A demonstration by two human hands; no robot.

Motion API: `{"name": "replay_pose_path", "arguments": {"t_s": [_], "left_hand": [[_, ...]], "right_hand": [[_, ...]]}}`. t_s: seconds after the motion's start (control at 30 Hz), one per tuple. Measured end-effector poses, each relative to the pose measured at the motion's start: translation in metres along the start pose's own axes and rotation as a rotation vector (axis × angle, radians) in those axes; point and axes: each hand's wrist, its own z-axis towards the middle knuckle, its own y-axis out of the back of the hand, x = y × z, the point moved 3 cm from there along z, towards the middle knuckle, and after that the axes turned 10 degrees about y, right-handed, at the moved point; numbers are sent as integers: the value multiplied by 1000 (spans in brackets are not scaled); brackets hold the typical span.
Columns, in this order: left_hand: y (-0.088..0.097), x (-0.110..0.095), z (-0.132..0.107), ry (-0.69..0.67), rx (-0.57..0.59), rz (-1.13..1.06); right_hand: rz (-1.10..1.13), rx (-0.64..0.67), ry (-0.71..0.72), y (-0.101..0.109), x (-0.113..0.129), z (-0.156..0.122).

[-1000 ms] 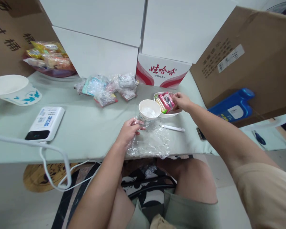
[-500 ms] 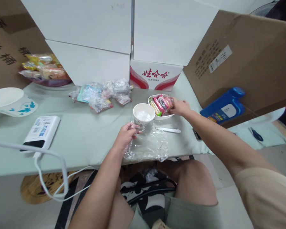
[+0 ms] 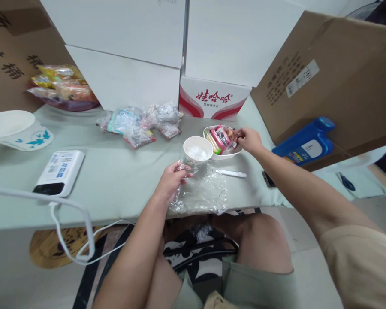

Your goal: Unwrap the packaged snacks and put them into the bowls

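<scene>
My left hand [image 3: 173,178] pinches a sheet of clear plastic film [image 3: 202,195] spread at the table's front. Just beyond it stands a small white paper bowl [image 3: 197,151] with something clear or whitish inside. My right hand [image 3: 250,140] has its fingertips closed on a small reddish-brown snack packet [image 3: 235,136] at the right side of a white oval dish [image 3: 227,157]. Other wrapped snacks [image 3: 217,139], pink and green, lie in that dish. A white-handled knife or peeler [image 3: 230,173] rests on the table between the film and my right forearm.
Film-wrapped bundles [image 3: 138,122] lie at the back middle. On the left are a power bank [image 3: 60,171] with a white cable, a paper bucket [image 3: 19,133] and a bowl of packets [image 3: 64,92]. A blue bottle [image 3: 305,143] leans against the cardboard at right.
My right hand has shifted slightly right within the dish, with the reddish-brown packet at its fingertips apart from the pink ones. My left hand stays on the film. The whole view has shifted a little.
</scene>
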Motion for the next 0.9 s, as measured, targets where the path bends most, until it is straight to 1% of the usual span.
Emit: {"name": "replay_pose_path", "arguments": {"t_s": [0.1, 0.17, 0.3, 0.33, 0.37, 0.43, 0.5, 0.57, 0.6, 0.7, 0.77, 0.83, 0.9], "left_hand": [[-2, 0, 0, 2, -3, 11], [-2, 0, 0, -2, -2, 12], [-1, 3, 2, -4, -8, 24], [0, 3, 2, -3, -11, 29], [0, 4, 3, -2, -13, 35], [1, 4, 3, -3, -14, 37], [0, 4, 3, 0, -13, 38], [0, 3, 3, 2, -14, 36], [-1, 3, 3, 4, -15, 34], [-1, 2, 2, 13, -16, 30], [0, 2, 3, 15, -21, 26], [1, 2, 4, 17, -31, 23], [1, 2, 6, 21, -40, 17]], "right_hand": [[-39, 16, 95, 5, 6, -1], [-43, 38, 140, 4, 9, 0], [49, 149, 178, -3, 7, 5], [66, 156, 190, -3, 5, 6], [74, 126, 189, -2, 2, 8], [80, 13, 113, 3, -5, 12], [106, -46, -27, 6, -12, 15], [136, -7, -128, 3, -14, 22], [142, 17, -147, 0, -13, 26], [140, 41, -153, -10, -7, 41], [139, 85, -136, -19, -3, 47], [129, 139, -109, -27, -1, 44], [103, 158, -84, -31, -1, 35]]}}
